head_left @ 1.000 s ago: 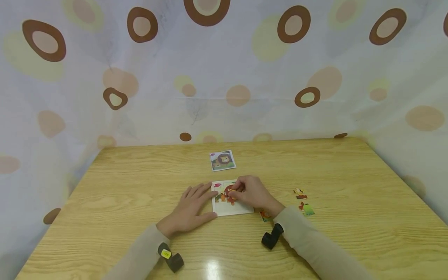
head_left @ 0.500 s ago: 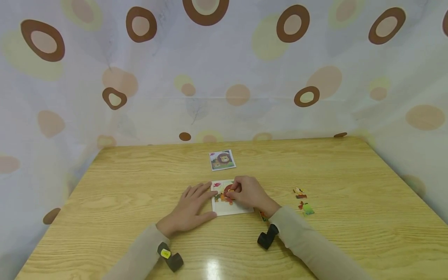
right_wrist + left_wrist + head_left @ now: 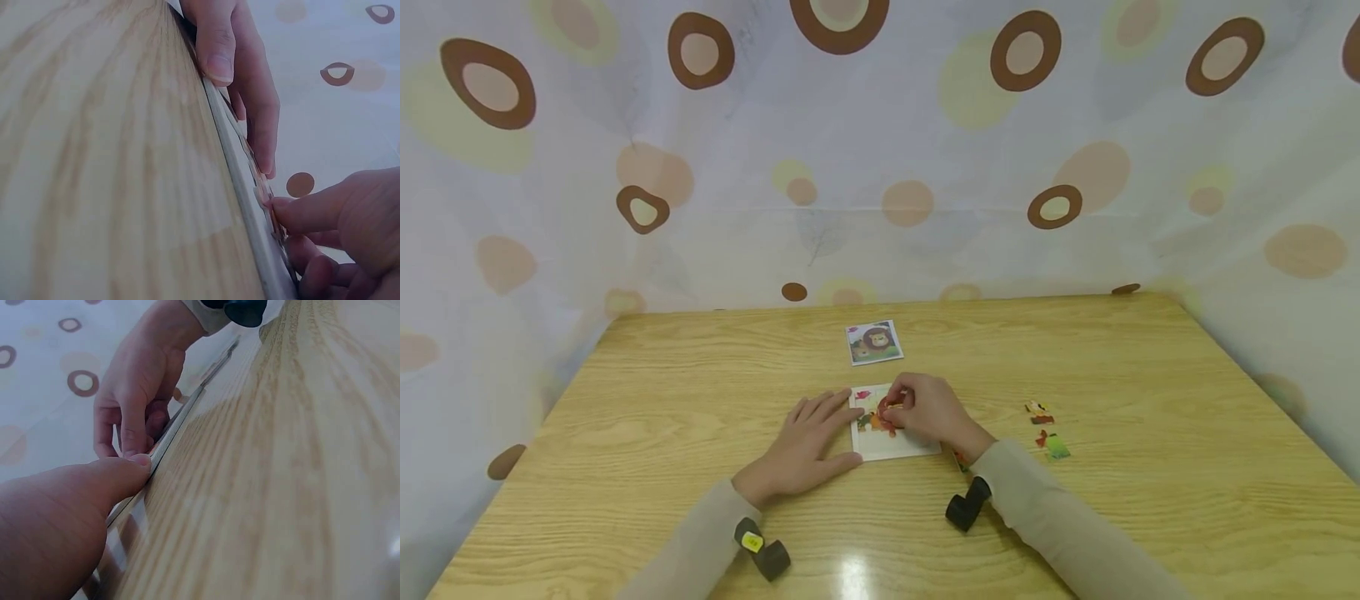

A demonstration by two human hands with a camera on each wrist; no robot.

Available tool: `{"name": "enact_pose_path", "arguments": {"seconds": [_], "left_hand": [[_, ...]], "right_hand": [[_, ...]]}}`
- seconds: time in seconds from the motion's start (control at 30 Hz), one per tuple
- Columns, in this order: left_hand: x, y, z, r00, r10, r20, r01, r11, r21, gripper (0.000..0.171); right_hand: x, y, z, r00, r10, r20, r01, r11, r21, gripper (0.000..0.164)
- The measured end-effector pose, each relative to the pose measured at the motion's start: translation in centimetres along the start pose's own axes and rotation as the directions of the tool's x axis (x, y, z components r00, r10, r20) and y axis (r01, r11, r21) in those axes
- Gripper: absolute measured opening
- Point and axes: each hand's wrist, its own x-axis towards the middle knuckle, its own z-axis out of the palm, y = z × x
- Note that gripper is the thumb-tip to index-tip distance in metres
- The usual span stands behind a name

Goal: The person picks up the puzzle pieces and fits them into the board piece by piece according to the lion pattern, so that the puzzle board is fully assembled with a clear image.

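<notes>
A white puzzle board (image 3: 895, 447) lies on the table with several joined pieces (image 3: 874, 418) showing part of a lion picture and a pink shape at its upper left. My left hand (image 3: 805, 450) rests flat at the board's left side, fingers spread over the edge and thumb on the near corner. Over the board, my right hand (image 3: 928, 410) pinches a puzzle piece between thumb and fingers, mostly hidden by them. The right wrist view has the right thumb (image 3: 312, 209) pressed low against the pieces, close to the board's surface.
Behind the board lies a square lion picture card (image 3: 874, 343). To the right are two loose puzzle pieces, a yellow and brown one (image 3: 1040, 412) and a green and red one (image 3: 1055, 446). Another piece (image 3: 960, 461) peeks out beside my right wrist. A patterned curtain (image 3: 865, 150) hangs behind the table.
My right hand and forearm have shifted slightly to the left over the board, the pinched piece with them. The left hand has stayed in place on the board's edge.
</notes>
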Motion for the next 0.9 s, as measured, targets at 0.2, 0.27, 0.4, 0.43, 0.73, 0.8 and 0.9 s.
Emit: {"name": "enact_pose_path", "arguments": {"seconds": [0.2,0.27,0.4,0.43,0.73,0.8,0.9], "left_hand": [[-0.1,-0.3,-0.1,1.000,0.002,-0.001,-0.002,1.000,0.000,0.060],[-0.1,-0.3,-0.1,1.000,0.002,0.000,-0.002,1.000,0.001,0.060],[0.0,-0.4,0.0,1.000,0.001,0.001,-0.001,1.000,0.002,0.060],[0.0,-0.4,0.0,1.000,0.000,0.002,0.000,1.000,0.000,0.060],[0.0,-0.2,-0.3,1.000,-0.011,0.022,0.011,1.000,-0.001,0.063],[0.0,-0.2,-0.2,1.000,-0.010,0.022,0.010,1.000,0.002,0.063],[0.0,-0.2,-0.2,1.000,-0.009,0.021,0.009,1.000,0.004,0.063]], "right_hand": [[0.4,-0.3,0.0,0.999,-0.032,0.042,0.031,0.999,0.005,0.007],[0.5,-0.3,-0.2,0.998,-0.029,0.051,0.028,1.000,0.002,0.006],[0.8,-0.5,-0.4,0.998,-0.002,0.067,0.002,1.000,0.007,0.008],[0.8,-0.6,-0.5,0.997,0.004,0.072,-0.005,1.000,0.009,0.009],[1.0,-0.2,-1.2,0.990,-0.052,0.129,0.053,0.999,-0.005,0.009],[1.0,-0.1,-1.1,0.991,-0.062,0.122,0.064,0.998,-0.015,0.010],[1.1,-0.2,-0.8,0.992,-0.068,0.107,0.072,0.997,-0.028,0.011]]}}
